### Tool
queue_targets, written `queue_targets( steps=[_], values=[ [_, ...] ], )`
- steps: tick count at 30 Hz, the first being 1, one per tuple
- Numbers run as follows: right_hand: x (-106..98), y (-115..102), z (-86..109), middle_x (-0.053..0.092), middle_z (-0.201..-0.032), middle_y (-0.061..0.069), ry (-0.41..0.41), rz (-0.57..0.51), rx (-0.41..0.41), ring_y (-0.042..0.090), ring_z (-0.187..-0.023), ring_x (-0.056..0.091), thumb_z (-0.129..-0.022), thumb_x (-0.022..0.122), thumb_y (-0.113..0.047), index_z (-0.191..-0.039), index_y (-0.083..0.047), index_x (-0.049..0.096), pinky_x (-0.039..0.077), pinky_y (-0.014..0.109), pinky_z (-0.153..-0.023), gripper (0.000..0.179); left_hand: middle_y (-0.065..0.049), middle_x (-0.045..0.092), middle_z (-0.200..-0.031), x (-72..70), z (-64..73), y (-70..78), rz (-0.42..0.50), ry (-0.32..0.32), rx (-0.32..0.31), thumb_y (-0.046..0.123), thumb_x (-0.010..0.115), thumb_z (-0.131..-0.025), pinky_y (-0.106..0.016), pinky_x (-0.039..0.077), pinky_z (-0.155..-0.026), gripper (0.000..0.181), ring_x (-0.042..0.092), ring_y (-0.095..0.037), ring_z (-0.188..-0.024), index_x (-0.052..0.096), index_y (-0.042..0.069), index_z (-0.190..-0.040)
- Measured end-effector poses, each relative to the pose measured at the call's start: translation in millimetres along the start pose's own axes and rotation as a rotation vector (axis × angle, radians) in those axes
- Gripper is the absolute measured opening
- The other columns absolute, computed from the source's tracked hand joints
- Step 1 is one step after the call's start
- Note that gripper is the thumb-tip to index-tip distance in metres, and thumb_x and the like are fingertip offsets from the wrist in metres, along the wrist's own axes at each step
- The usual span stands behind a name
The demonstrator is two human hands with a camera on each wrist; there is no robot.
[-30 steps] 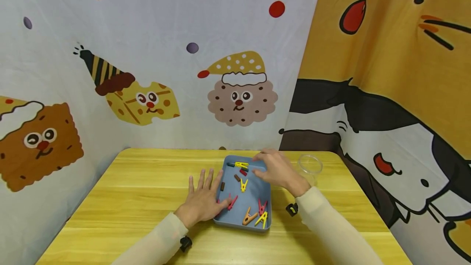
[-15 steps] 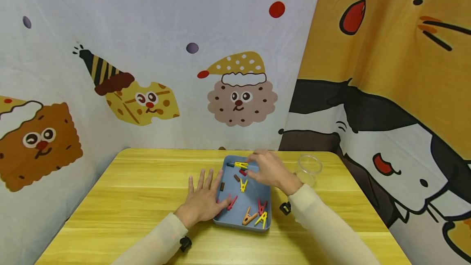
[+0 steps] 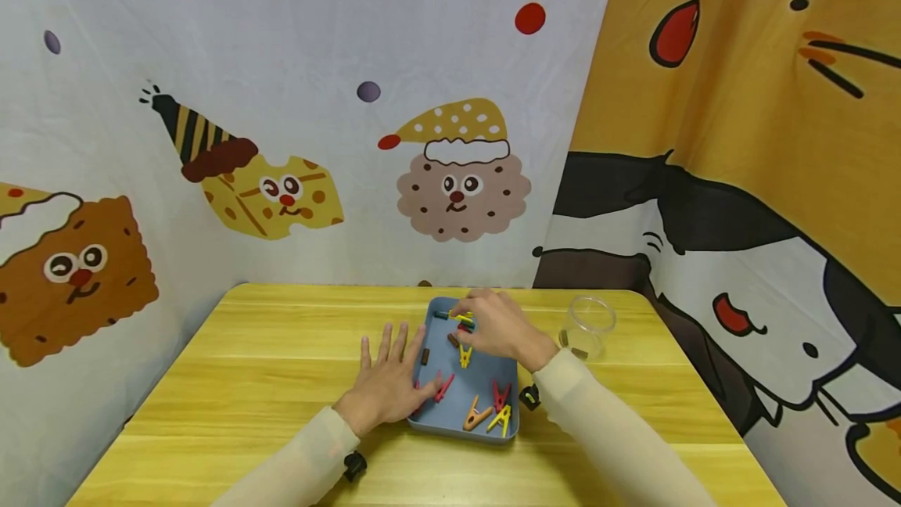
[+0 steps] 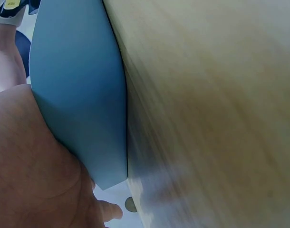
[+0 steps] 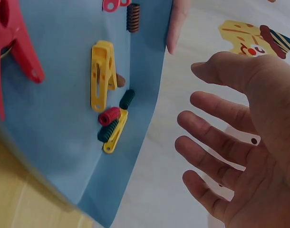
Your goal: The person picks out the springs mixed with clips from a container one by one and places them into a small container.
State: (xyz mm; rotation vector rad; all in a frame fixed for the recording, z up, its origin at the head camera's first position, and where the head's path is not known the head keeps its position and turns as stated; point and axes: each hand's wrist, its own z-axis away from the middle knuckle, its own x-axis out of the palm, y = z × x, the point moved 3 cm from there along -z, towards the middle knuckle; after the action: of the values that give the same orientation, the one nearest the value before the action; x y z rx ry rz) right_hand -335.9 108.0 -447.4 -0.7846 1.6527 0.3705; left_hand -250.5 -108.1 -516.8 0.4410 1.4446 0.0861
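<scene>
The right hand, fingers bent, apart and holding nothing, is above the blue rectangular tray; inside lie yellow plastic clothespins and small ribbed cylinders. The left hand, fingers spread, touches the tray's side.

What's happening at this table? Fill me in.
A person's left hand lies spread over the left edge of a blue-grey rectangular tray. The right hand hovers above the tray's far part, loosely open, holding nothing. In the tray lie yellow, pink and orange plastic clothespins and small ridged coils in red, green and brown. A clear round cup stands right of the tray.
</scene>
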Motion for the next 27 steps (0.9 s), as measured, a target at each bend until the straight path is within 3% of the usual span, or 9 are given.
queue_targets(
  steps=[5,12,17,27],
  values=[
    [6,-7,-4.4,0.085,-0.142,0.006,-0.031,-0.005,-0.011,0.035,-0.134,0.078,-0.103,0.091,-0.036,-0.133,-0.019,0.089,0.062,0.063,-0.115,0.035,-0.019,0.017,-0.196,0.1,0.0,-0.1,-0.003,0.000,-0.002,0.076,0.054,-0.114,-0.086,0.002,-0.140,0.100,0.007,-0.049,-0.184,0.017,0.023,-0.190],
    [15,-15,-9.2,0.085,-0.137,0.005,-0.075,0.000,-0.021,0.022,-0.104,0.080,-0.103,0.092,-0.034,-0.131,-0.019,0.089,0.066,0.055,-0.100,0.032,-0.020,0.016,-0.197,-0.4,0.7,0.2,-0.013,-0.009,-0.001,0.078,0.054,-0.114,-0.086,0.002,-0.141,0.101,0.006,-0.049,-0.184,0.016,0.023,-0.190],
    [21,-19,-11.8,0.084,-0.134,0.003,-0.099,0.009,-0.019,0.028,-0.116,0.079,-0.103,0.092,-0.034,-0.131,-0.018,0.089,0.063,0.062,-0.111,0.032,-0.020,0.015,-0.197,-1.3,1.4,0.6,-0.018,-0.016,-0.001,0.079,0.054,-0.113,-0.086,0.002,-0.141,0.103,0.006,-0.050,-0.184,0.014,0.024,-0.190],
    [33,-22,-14.8,0.084,-0.125,-0.001,-0.127,0.011,-0.044,0.023,-0.111,0.077,-0.104,0.091,-0.035,-0.129,-0.020,0.090,0.065,0.054,-0.103,0.030,-0.021,0.015,-0.196,-1.7,1.7,0.5,-0.005,-0.016,-0.003,0.077,0.056,-0.113,-0.086,0.002,-0.140,0.102,0.006,-0.050,-0.184,0.013,0.024,-0.190]
  ],
)
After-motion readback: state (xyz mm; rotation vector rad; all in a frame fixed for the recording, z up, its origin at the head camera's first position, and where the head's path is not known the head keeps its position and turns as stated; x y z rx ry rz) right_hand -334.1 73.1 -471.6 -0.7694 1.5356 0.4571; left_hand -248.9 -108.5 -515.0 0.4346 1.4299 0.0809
